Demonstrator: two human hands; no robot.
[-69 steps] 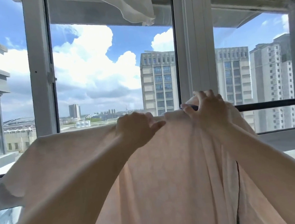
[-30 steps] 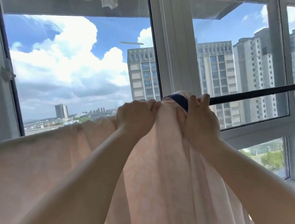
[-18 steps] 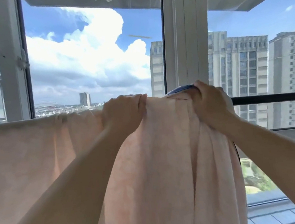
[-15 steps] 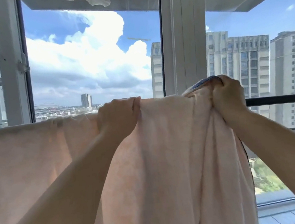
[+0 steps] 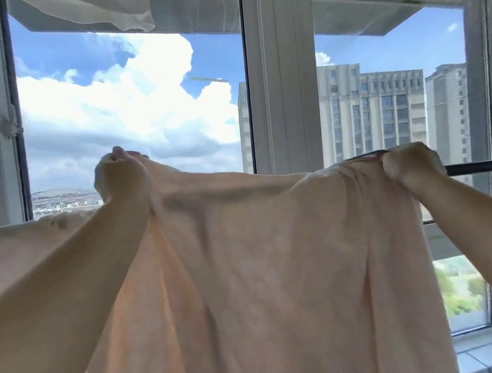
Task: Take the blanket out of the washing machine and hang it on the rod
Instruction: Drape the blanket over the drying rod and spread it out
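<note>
Presently listed: one pale peach blanket (image 5: 247,263), draped over a dark rod (image 5: 487,165) that runs across a tall window (image 5: 281,75). Its upper edge lies along the rod; the rest hangs toward the viewer and off the left side of the view.

Left hand (image 5: 121,179): fist closed on a bunch of the upper edge, lifted a little above the rod line, probably to take weight off the cloth so it slides.

Right hand (image 5: 409,164): fingers curled over the blanket's right end at the rod, gripping cloth; whether it clasps the rod too cannot be told. Bare rod shows just beyond it.

Cloth between the hands is drawn fairly taut, so the step looks like spreading, with hanging nearly complete.

Also present: white fabric (image 5: 89,8) overhead.
</note>
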